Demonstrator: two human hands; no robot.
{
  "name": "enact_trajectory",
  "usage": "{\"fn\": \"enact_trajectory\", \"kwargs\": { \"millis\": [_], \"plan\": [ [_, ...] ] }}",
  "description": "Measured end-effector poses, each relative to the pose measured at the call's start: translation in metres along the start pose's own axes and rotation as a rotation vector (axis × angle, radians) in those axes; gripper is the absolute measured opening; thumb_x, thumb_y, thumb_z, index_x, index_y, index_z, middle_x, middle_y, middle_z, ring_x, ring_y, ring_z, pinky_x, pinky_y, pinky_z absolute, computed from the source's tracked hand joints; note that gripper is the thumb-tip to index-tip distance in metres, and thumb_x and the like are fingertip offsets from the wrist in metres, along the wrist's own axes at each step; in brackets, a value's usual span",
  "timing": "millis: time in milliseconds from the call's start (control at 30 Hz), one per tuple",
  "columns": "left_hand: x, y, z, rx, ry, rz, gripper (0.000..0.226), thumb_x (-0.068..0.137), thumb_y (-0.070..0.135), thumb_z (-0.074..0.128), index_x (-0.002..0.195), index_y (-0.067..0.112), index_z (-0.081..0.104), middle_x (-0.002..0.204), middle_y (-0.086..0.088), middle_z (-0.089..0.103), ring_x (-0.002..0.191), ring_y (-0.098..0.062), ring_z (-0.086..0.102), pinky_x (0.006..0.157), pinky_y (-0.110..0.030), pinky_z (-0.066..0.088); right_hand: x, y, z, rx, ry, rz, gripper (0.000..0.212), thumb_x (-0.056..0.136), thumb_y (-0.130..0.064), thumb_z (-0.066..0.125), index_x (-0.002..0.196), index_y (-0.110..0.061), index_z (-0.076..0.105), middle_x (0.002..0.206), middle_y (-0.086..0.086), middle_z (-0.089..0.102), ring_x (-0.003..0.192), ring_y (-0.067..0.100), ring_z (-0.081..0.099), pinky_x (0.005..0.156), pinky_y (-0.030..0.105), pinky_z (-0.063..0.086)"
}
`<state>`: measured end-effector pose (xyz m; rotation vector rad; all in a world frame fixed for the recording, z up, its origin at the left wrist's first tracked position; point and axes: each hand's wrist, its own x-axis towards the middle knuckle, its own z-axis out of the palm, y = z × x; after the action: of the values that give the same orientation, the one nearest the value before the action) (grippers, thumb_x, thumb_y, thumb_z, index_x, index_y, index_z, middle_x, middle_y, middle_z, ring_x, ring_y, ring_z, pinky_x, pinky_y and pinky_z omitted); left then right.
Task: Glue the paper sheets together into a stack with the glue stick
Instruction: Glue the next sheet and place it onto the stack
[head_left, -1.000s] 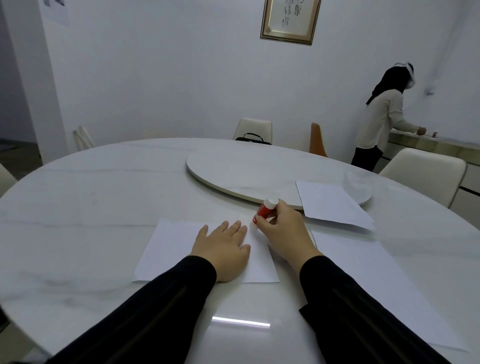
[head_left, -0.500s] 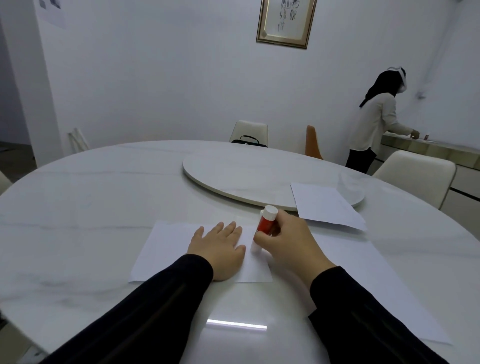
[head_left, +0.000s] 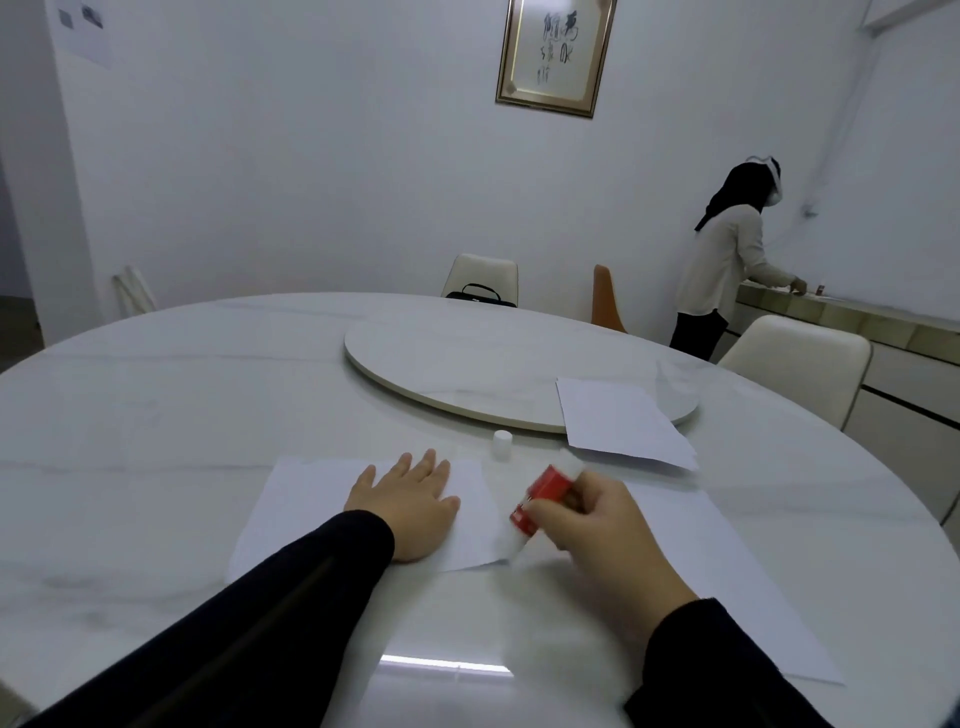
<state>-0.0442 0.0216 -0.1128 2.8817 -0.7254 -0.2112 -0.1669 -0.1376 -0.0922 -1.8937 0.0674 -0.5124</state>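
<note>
The desk (head_left: 156, 415) is showing polished, glossy white marble, mirroring a light strip at lower centre. The paper sheets (head_left: 311, 499) are lying matt and smooth. The glue stick (head_left: 540, 499) is looking like shiny red plastic; its cap (head_left: 502, 441), smooth white plastic.

A framed calligraphy sheet (head_left: 556, 54) hangs on the far wall, right of centre, bearing dark brush-written characters in columns; they are too blurred to read with certainty. The red label of the glue stick (head_left: 540, 498), near and right of centre, carries small white marks, too smeared to read. No other writing can be read.
</note>
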Motion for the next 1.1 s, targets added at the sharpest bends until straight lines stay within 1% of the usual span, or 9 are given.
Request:
{"fn": "enact_trajectory", "kwargs": {
  "millis": [167, 300, 433, 533, 633, 733, 833, 900, 1100],
  "plan": [
    [-0.007, 0.006, -0.013, 0.127, 0.0, -0.197, 0.056, 0.096, 0.038, 0.015, 0.149, 0.025, 0.005, 0.159, -0.008, -0.007, 0.146, -0.03, -0.004, 0.114, -0.05, 0.009, 0.006, 0.003, -0.011, 0.308, 0.18, 0.023, 0.013, 0.063, -0.027, 0.067, 0.076, -0.026, 0.07, 0.059, -0.008, 0.06, 0.052, 0.008, 0.051, 0.052, 0.019, 0.043],
    [-0.018, 0.001, -0.04, 0.02, 0.027, 0.059, 0.053, 0.1, 0.027, 0.024, 0.15, 0.023, 0.007, 0.159, -0.001, -0.008, 0.146, -0.02, -0.009, 0.116, -0.04, 0.006, 0.006, 0.003, -0.007, 0.25, 0.236, -0.069, 0.023, 0.069, -0.023, 0.073, 0.082, -0.036, 0.06, 0.072, -0.009, 0.071, 0.055, 0.007, 0.055, 0.051, 0.014, 0.046],
    [-0.041, -0.014, -0.042, 0.117, -0.265, 0.172, 0.053, 0.1, 0.033, 0.024, 0.149, 0.032, 0.004, 0.159, 0.006, -0.007, 0.146, -0.014, -0.002, 0.117, -0.035, 0.004, 0.01, 0.005, 0.004, 0.12, 0.23, -0.104, 0.02, 0.085, -0.018, 0.067, 0.081, -0.034, 0.056, 0.077, -0.011, 0.073, 0.061, 0.008, 0.059, 0.056, 0.015, 0.047],
    [-0.049, 0.003, -0.025, 0.273, -0.071, -0.021, 0.054, 0.097, 0.042, 0.023, 0.147, 0.023, 0.017, 0.154, -0.007, 0.023, 0.139, -0.026, 0.026, 0.109, -0.042, 0.024, 0.013, 0.004, 0.014, 0.015, 0.217, -0.125, 0.015, 0.088, -0.022, 0.062, 0.086, -0.034, 0.054, 0.082, -0.012, 0.072, 0.073, 0.016, 0.063, 0.07, 0.032, 0.054],
    [-0.05, 0.031, -0.015, 0.388, 0.142, -0.087, 0.048, 0.094, 0.047, 0.023, 0.125, 0.017, 0.045, 0.125, -0.009, 0.051, 0.118, -0.028, 0.041, 0.095, -0.04, 0.03, 0.014, 0.004, 0.015, -0.043, 0.242, -0.156, 0.015, 0.087, -0.022, 0.061, 0.087, -0.035, 0.052, 0.083, -0.012, 0.071, 0.077, 0.024, 0.062, 0.075, 0.041, 0.055],
    [-0.04, 0.027, -0.014, 0.351, 0.164, 0.108, 0.046, 0.096, 0.039, 0.022, 0.133, 0.017, 0.04, 0.137, -0.01, 0.041, 0.126, -0.032, 0.031, 0.098, -0.042, 0.029, 0.014, 0.008, 0.011, -0.061, 0.233, -0.149, 0.015, 0.087, -0.024, 0.062, 0.088, -0.036, 0.053, 0.084, -0.01, 0.072, 0.078, 0.024, 0.063, 0.075, 0.045, 0.056],
    [-0.032, 0.01, -0.011, 0.156, -0.022, 0.247, 0.054, 0.098, 0.041, 0.019, 0.149, 0.027, 0.01, 0.16, 0.003, 0.001, 0.146, -0.021, -0.001, 0.116, -0.041, 0.007, 0.017, 0.011, 0.011, -0.043, 0.221, -0.135, 0.015, 0.086, -0.023, 0.063, 0.087, -0.036, 0.054, 0.084, -0.01, 0.072, 0.079, 0.022, 0.065, 0.074, 0.043, 0.056],
    [-0.031, 0.008, -0.001, 0.084, -0.004, 0.212, 0.057, 0.097, 0.045, 0.016, 0.149, 0.029, -0.001, 0.159, 0.007, -0.008, 0.146, -0.016, -0.008, 0.117, -0.039, -0.003, 0.024, 0.009, 0.015, -0.036, 0.211, -0.128, 0.017, 0.086, -0.024, 0.063, 0.086, -0.038, 0.053, 0.084, -0.011, 0.072, 0.078, 0.019, 0.066, 0.072, 0.038, 0.056],
    [-0.017, 0.022, 0.005, 0.031, 0.029, 0.033, 0.06, 0.096, 0.044, 0.014, 0.149, 0.021, -0.003, 0.159, 0.004, -0.008, 0.146, -0.019, -0.007, 0.118, -0.043, -0.001, 0.054, 0.004, 0.036, -0.065, 0.217, -0.143, 0.017, 0.087, -0.019, 0.061, 0.084, -0.033, 0.052, 0.078, -0.01, 0.07, 0.077, 0.01, 0.065, 0.073, 0.036, 0.057]
  ]
}}
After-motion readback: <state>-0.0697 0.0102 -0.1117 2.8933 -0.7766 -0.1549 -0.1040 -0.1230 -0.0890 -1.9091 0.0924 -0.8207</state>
